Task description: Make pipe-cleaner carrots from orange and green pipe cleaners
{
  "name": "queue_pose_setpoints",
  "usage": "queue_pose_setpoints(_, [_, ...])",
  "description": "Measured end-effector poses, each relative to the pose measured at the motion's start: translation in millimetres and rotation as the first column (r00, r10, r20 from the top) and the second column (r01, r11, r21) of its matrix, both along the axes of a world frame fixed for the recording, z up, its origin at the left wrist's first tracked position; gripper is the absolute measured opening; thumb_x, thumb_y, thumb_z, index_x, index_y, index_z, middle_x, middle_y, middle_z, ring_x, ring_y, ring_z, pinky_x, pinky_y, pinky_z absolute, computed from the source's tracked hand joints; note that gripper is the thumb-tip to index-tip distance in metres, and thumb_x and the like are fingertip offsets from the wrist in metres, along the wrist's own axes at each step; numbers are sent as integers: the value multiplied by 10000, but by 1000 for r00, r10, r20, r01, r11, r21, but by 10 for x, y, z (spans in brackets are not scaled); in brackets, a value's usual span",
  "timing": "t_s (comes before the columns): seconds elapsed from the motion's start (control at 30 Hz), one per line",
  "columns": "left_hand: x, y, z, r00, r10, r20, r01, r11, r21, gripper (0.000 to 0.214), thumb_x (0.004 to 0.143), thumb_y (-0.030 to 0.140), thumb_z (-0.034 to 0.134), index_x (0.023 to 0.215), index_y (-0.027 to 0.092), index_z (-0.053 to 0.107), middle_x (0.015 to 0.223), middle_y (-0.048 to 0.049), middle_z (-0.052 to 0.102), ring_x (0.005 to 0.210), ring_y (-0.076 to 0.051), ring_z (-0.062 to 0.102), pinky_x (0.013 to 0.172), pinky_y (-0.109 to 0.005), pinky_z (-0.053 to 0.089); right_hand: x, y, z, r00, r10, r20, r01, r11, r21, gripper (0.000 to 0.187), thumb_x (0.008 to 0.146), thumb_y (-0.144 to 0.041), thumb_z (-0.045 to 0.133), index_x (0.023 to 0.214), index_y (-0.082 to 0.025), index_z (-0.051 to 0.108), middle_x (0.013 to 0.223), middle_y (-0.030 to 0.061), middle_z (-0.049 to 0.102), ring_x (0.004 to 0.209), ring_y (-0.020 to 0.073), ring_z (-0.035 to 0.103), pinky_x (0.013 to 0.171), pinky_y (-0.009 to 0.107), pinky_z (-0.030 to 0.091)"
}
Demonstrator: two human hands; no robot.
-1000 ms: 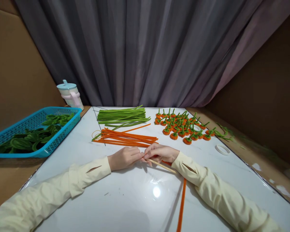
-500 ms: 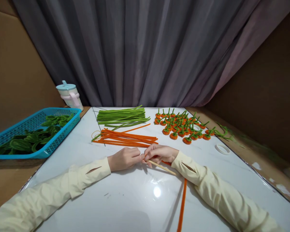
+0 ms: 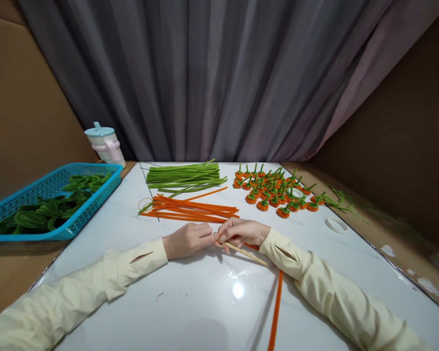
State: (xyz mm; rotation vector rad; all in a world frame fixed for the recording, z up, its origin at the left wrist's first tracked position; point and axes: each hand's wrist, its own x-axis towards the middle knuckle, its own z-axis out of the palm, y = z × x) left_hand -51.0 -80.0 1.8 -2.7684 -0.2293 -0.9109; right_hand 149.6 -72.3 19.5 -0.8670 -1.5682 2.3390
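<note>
My left hand [image 3: 190,240] is closed in a pinch, its fingertips meeting those of my right hand [image 3: 244,231] over the table. Between the fingertips is the end of a thin wooden stick [image 3: 251,256], which slants down to the right. A bit of orange shows at that end. An orange pipe cleaner [image 3: 277,307] runs from my right hand, passes under the right wrist and trails toward the near edge. My right fingers are closed around the stick and the pipe cleaner. What exactly the left fingertips grip is largely hidden.
Beyond my hands lie orange pipe cleaners [image 3: 197,209] and green pipe cleaners [image 3: 185,176]. Small orange pumpkin shapes with green stems [image 3: 262,205] crowd the back right, near a white tape roll [image 3: 336,224]. At left are a blue basket [image 3: 73,229] of green leaves and a tumbler [image 3: 108,146].
Almost nothing differs. Both hands stay in the same place, with the stick and the pipe cleaner held as before.
</note>
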Motion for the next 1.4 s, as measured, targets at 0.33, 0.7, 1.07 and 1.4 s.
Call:
queue_pose_setpoints(0.33, [1, -11, 13, 1000, -23, 8, 23, 1000, 6, 301, 947, 169, 279, 805, 120, 540, 560, -5, 432, 510, -129, 370, 464, -254, 266, -7, -2, 15, 1000, -7, -16, 6, 1000, -30, 163, 642, -208, 619, 724, -71, 655, 548, 29, 631, 301, 1, 203, 301, 149, 121])
queue_pose_setpoints(0.7, [1, -6, 20, 1000, -8, 14, 8, 1000, 27, 286, 948, 169, 278, 819, 127, 530, 557, 1, 430, 504, -125, 378, 455, -254, 277, 8, 5, -3, 1000, -5, -18, 5, 1000, -21, 182, 659, -216, 640, 758, -65, 664, 563, 26, 628, 313, -1, 200, 306, 150, 125])
queue_pose_setpoints(1.07, [11, -19, 34, 999, -47, 4, 47, 999, 8, 247, 945, 157, 297, 822, 120, 507, 555, -2, 471, 512, -123, 417, 461, -247, 310, 18, 23, -17, 999, 40, 29, -39, 998, -44, 227, 680, -260, 718, 792, -70, 669, 596, 17, 628, 328, -3, 225, 300, 153, 107])
queue_pose_setpoints(1.4, [4, -31, 72, 995, -94, -30, 97, 990, 101, 223, 936, 136, 300, 846, 110, 502, 544, 2, 471, 498, -125, 429, 431, -249, 316, -33, -28, 81, 993, 46, 106, -45, 999, -12, 202, 608, -247, 746, 681, -79, 661, 517, -1, 610, 311, -4, 229, 294, 147, 104])
